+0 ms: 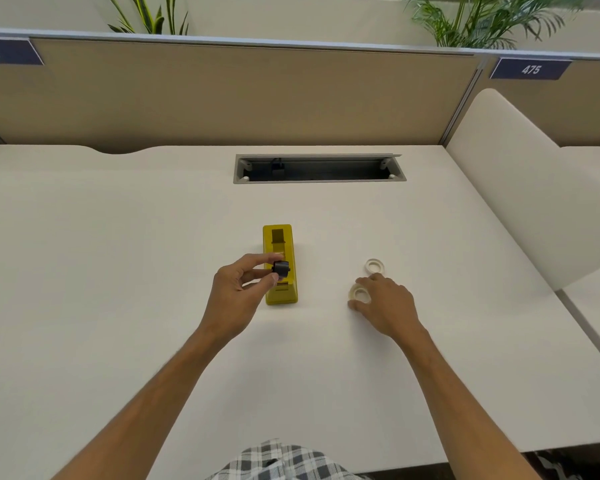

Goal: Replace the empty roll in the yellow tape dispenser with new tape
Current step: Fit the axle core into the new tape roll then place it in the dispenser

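Observation:
The yellow tape dispenser (279,244) stands in the middle of the white desk (118,254), its long side pointing away from me. My left hand (238,296) pinches a small black spool hub (280,268) between thumb and fingertips, just above the dispenser's near half. To the right, my right hand (387,304) grips a roll of clear tape (360,293) that lies flat on the desk. A second pale ring (374,266) lies flat just beyond that hand, apart from it. Whether it is a full roll or a bare core is unclear.
A grey cable tray opening (319,169) is sunk into the desk behind the dispenser. A beige partition (239,95) closes off the back, and a white side divider (520,188) stands at the right. The desk's front edge is close to my checked shirt (284,462).

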